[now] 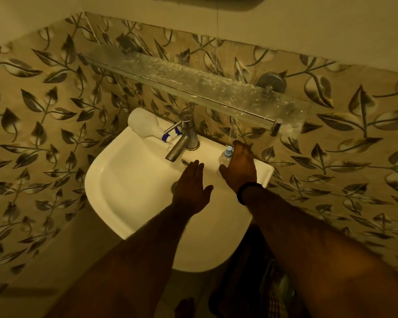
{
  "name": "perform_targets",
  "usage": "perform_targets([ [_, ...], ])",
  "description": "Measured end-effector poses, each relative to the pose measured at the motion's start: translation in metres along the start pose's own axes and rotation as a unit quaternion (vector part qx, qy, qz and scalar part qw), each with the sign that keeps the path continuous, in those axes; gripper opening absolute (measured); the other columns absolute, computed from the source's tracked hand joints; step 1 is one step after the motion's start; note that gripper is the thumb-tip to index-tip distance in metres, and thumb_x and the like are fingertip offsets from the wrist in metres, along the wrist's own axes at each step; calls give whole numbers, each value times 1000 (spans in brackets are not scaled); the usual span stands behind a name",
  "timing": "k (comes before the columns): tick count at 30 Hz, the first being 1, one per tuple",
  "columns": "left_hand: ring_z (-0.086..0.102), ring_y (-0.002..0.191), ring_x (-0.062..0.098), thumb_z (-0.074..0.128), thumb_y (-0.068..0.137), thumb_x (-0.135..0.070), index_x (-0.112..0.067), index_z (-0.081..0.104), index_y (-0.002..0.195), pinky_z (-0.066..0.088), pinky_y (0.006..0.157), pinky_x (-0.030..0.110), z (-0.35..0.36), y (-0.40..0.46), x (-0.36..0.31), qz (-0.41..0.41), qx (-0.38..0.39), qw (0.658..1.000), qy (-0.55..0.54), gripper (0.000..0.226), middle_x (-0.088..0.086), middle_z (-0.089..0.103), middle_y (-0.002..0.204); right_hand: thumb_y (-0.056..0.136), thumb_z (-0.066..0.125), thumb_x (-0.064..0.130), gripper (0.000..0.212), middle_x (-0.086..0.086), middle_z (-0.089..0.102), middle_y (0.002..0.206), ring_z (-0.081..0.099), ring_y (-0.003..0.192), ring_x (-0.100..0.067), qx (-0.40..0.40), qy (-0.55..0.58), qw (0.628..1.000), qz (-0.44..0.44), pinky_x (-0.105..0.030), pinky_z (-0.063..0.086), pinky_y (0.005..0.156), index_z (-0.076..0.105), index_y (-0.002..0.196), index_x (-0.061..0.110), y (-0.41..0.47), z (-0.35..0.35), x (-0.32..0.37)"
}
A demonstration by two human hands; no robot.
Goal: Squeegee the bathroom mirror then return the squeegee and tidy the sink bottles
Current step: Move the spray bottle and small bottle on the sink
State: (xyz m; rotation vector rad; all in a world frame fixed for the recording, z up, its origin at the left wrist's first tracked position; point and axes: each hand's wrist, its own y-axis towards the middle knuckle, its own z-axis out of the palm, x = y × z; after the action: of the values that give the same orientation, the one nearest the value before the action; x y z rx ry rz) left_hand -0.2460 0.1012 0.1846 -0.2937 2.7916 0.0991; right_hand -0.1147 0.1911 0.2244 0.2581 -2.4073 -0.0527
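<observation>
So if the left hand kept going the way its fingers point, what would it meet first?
Probably the faucet: the left hand hovers open over the sink, fingers aimed at the spout. Depth is unclear, so it might touch the sink's back ledge first.

Two bottles stood on the white ceramic sink [115,180]: one white plastic spray bottle with a blue collar [145,126] lying at the sink's back left corner, and one small clear bottle with a pale blue cap [226,154] at its back right edge. There was one steel tap [184,138] at the middle of the back edge. One glass shelf [193,81] hung above. Two bare hands were counted, left [191,189] and right [239,168].
</observation>
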Motion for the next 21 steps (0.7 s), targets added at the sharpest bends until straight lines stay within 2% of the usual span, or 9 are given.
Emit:
perform_targets([
  [3,16,150,20,52,93,-51,-14,19,155,19,119,33,-1,-9,10,-12,1,1000,4,79,6,20,162,70,79,15,82,-15,40,140,40,128,-33,-24,29,999,26,-40,39,106,36,139,9,-9,3,-5],
  [8,24,148,21,56,93,-46,-13,29,152,27,120,37,-5,-22,25,-28,-6,1000,-3,73,6,28,159,66,82,19,69,-15,48,121,48,111,-33,-88,25,992,86,-39,42,93,44,123,8,-28,16,-7],
  [12,26,147,22,59,93,-41,-13,34,150,25,119,36,-12,-21,40,-52,-6,998,-16,68,7,31,158,69,81,21,62,-11,49,118,51,108,-30,-83,56,991,93,-39,45,93,46,119,10,-36,32,2],
  [14,26,147,23,57,94,-38,-13,33,150,24,119,36,-16,-18,52,-73,-5,997,-12,66,7,30,158,71,81,22,60,-10,49,120,52,109,-30,-85,79,985,125,-39,45,94,46,118,11,-33,38,7],
  [16,24,147,24,56,95,-38,-13,30,151,23,119,36,-19,-14,62,-97,4,995,-12,67,8,28,158,72,81,25,64,-10,48,125,52,113,-31,-88,121,972,180,-39,45,98,44,123,12,-30,42,10],
  [18,23,147,25,57,94,-37,-12,29,151,24,119,37,-22,-9,69,-114,9,993,-18,68,9,28,158,71,83,28,78,-9,45,132,52,118,-32,-97,169,953,231,-43,45,100,38,133,13,-26,45,14],
  [21,23,148,25,58,93,-36,-12,29,151,24,119,38,-24,0,74,-119,9,992,-30,69,8,28,158,69,85,29,96,-8,40,138,49,122,-33,-108,204,939,256,-43,44,99,26,144,16,-19,46,15],
])
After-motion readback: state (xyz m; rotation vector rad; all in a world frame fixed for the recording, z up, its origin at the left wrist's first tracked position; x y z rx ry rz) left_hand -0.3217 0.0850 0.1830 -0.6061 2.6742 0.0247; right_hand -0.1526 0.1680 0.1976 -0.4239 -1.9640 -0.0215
